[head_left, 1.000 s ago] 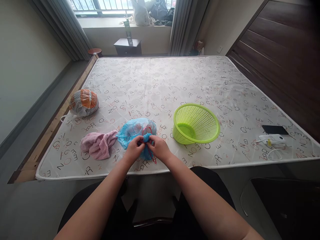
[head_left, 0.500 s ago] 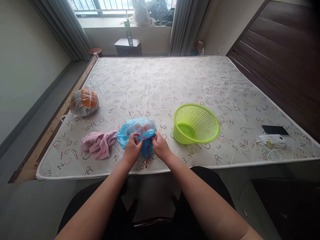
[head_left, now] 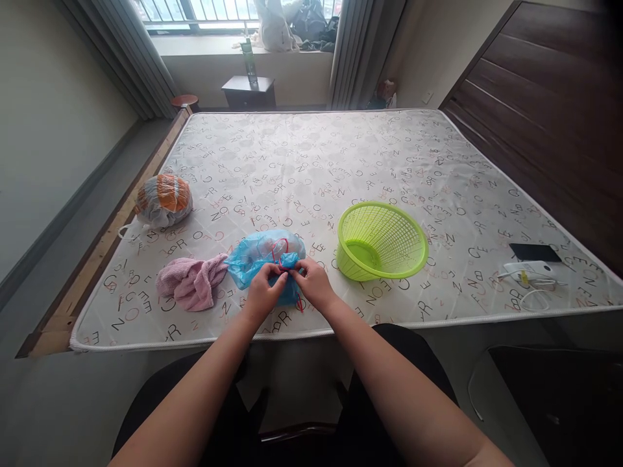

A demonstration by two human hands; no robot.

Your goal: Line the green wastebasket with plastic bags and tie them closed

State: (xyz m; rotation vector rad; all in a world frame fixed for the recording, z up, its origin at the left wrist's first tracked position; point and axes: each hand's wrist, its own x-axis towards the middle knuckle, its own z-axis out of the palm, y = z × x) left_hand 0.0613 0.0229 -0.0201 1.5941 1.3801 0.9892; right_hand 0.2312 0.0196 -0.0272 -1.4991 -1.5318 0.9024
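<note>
A blue translucent plastic bag (head_left: 248, 250) with pale contents rests on the mattress in front of me. Its neck is gathered, and a red drawstring (head_left: 281, 245) loops over its top, with one end hanging below the hands. My left hand (head_left: 266, 287) pinches the string at the gathered neck. Close beside it, my right hand (head_left: 310, 279) is closed on the same string and neck, fingertips nearly touching those of the left. The exact crossing of the string is hidden by the fingers. Left of the bag lies a crumpled pink towel (head_left: 189, 282).
A green plastic basket (head_left: 382, 240) stands right of the bag. At the mattress's left edge sits an orange-and-white bundle (head_left: 165, 200) in a clear bag. A black phone (head_left: 535, 252) and a white device with a cable (head_left: 528, 271) lie far right on the mattress (head_left: 302, 162).
Both hands have drawn closer together at the bag's neck. The red string has shifted into a loop over the bag, and its hanging end has swung right.
</note>
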